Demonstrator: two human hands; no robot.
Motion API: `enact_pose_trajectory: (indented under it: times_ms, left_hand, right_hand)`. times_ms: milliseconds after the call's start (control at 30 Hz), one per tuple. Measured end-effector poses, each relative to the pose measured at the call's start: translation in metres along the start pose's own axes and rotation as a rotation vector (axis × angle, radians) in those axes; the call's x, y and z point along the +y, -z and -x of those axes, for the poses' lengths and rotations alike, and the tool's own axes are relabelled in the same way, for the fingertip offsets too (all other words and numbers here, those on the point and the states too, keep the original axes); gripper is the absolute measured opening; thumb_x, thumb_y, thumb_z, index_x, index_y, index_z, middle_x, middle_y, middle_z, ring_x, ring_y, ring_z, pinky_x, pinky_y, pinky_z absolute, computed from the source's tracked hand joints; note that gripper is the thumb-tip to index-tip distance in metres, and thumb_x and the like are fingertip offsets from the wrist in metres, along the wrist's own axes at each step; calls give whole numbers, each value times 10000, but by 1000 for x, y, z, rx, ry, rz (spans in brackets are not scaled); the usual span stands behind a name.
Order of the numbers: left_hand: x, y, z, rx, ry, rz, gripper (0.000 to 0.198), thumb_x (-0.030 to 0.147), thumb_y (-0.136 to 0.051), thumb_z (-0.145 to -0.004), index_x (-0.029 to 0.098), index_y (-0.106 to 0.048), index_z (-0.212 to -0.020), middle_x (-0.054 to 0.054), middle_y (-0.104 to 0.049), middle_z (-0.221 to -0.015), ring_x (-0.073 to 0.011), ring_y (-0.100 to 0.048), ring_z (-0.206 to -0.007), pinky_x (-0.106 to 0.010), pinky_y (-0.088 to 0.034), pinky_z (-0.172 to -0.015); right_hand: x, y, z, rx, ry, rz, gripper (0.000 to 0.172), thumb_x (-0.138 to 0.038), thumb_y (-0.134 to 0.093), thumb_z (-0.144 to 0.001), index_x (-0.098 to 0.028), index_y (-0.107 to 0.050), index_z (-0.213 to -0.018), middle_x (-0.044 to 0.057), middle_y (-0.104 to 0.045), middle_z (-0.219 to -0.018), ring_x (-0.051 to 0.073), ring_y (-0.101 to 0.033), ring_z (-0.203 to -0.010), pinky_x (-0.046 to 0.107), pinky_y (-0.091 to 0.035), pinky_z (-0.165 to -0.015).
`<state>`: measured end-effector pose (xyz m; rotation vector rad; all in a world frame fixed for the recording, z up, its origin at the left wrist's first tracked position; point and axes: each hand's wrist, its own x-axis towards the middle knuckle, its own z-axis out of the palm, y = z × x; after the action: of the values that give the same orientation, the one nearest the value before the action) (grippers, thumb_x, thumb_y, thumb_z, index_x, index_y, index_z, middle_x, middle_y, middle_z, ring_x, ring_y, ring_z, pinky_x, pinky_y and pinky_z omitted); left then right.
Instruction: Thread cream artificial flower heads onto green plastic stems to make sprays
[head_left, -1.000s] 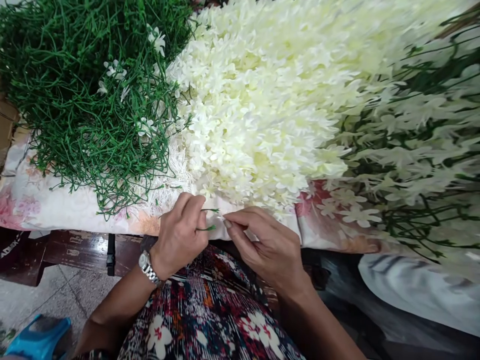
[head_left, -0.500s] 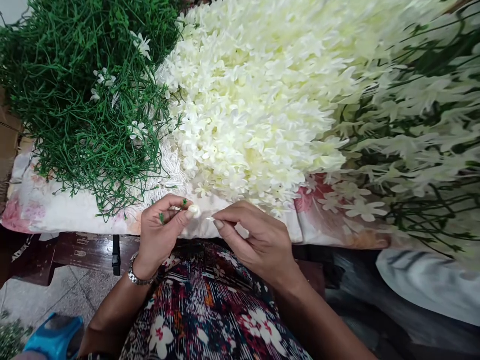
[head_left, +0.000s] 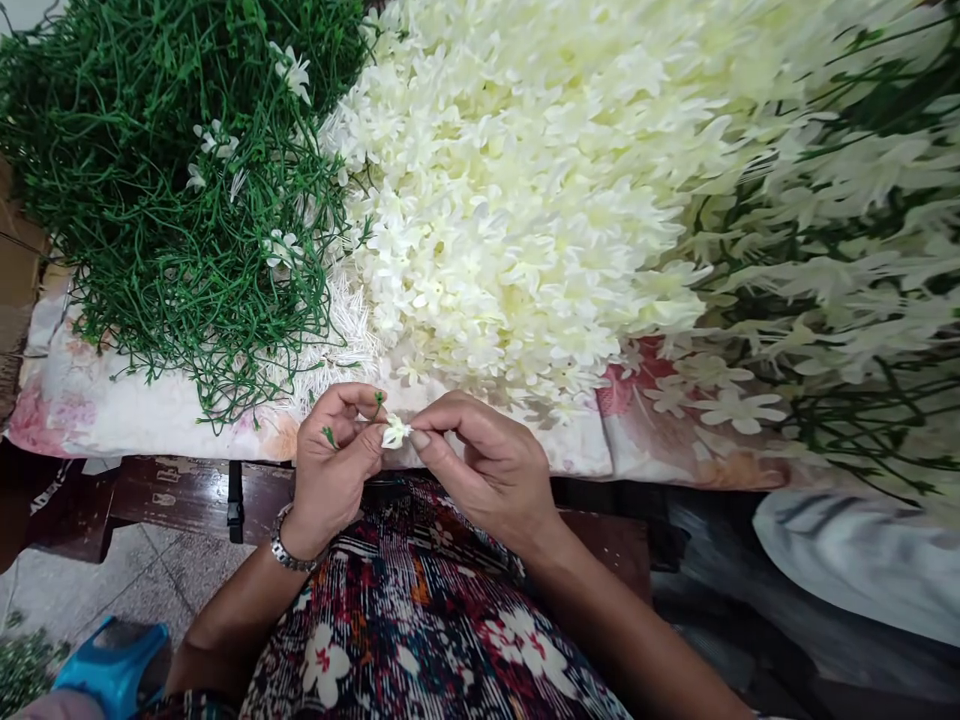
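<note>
My left hand [head_left: 336, 470] is closed in a pinch around a thin green plastic stem, whose small green tips [head_left: 379, 398] poke out between the fingers. A small white artificial flower [head_left: 394, 433] sits at the thumb and fingertip, its petals folded together. My right hand [head_left: 491, 475] pinches a tiny white piece, like a stamen, against the flower's right-hand end. The fingertips hide most of that piece. Just beyond my hands lie a heap of thin white pieces [head_left: 349, 330] and a big pile of cream-white flower heads [head_left: 510, 230].
A tangled heap of green stems [head_left: 187, 200] covers the left of the cloth-covered table [head_left: 150, 415]. Finished-looking white flower sprays [head_left: 840, 280] lie at the right. A brown wooden bar [head_left: 187, 495] runs below the table edge. A blue plastic object [head_left: 112, 665] stands at lower left.
My right hand has moved left with the tiny white piece, closing the gap to the flower. The flower now shows its petals more. The view has shifted slightly.
</note>
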<state>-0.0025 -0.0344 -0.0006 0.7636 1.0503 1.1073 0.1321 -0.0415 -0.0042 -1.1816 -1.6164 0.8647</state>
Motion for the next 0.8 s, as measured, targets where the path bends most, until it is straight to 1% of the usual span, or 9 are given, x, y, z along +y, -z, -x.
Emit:
enact_pose_trajectory:
  times_ms: [100,167,300,367,433,500,633,733,800]
  left_hand:
    - [-1,-1,2,75,-117,-128,176,178,-636,-669,181,-489,-766,52,-434,-658,-6,-357,-446,-109,-295,-373]
    - [-2,0,4,91,-141,-184,164,176,-626,-680,176,-476,-748,53,-425,-653,-7,-353,-444,-112,-304,-377]
    - [-3,4,5,48,-107,-159,93,193,-596,-708,163,-525,-760,37,-480,-639,-12,-351,-428,-139,-300,-388]
    - [-3,6,6,12,-68,-121,77,215,-573,-723,159,-557,-774,38,-472,-586,-17,-331,-415,-153,-291,-393]
    - [-3,6,6,-14,-41,-75,121,249,-571,-716,159,-574,-798,47,-439,-532,-25,-317,-408,-163,-290,-396]
    - [-3,6,6,7,-37,-52,151,254,-604,-683,160,-579,-799,48,-442,-530,-28,-331,-413,-164,-300,-400]
    - [-2,4,5,109,-14,-24,130,188,-645,-640,161,-570,-743,48,-474,-544,-18,-352,-408,-149,-285,-386]
    - [0,6,3,127,-13,26,127,184,-652,-629,157,-564,-717,57,-452,-511,-12,-319,-382,-150,-253,-366]
    - [2,7,2,128,-7,51,137,185,-660,-617,152,-560,-703,61,-441,-501,-6,-297,-369,-152,-235,-357]
  right_hand:
    - [0,-1,0,12,12,29,71,-103,-503,-734,-160,-535,-762,-27,-506,-634,59,-464,-576,193,-385,-530]
    - [1,-1,0,13,18,51,74,-99,-504,-733,-160,-533,-763,-28,-503,-632,59,-460,-573,192,-383,-526]
    - [3,-2,0,9,57,100,88,-92,-503,-732,-160,-533,-779,-19,-507,-640,65,-463,-581,201,-386,-531]
    - [4,-2,1,8,97,139,102,-86,-497,-734,-158,-533,-796,-10,-514,-648,71,-466,-589,208,-394,-537]
    - [3,-3,0,6,143,190,113,-82,-486,-738,-155,-531,-811,2,-520,-651,79,-471,-601,216,-405,-541]
    - [2,-3,0,-1,178,234,115,-82,-484,-739,-149,-531,-820,12,-524,-648,87,-476,-607,222,-415,-541]
    - [2,-1,1,3,215,276,140,-67,-505,-722,-140,-533,-838,20,-534,-649,90,-492,-607,215,-427,-542]
    - [6,2,2,67,240,455,175,-71,-506,-725,-154,-535,-876,28,-554,-687,103,-514,-635,223,-443,-576]
    - [11,3,2,54,227,659,170,-92,-489,-745,-161,-546,-890,41,-567,-720,121,-529,-654,240,-447,-590]
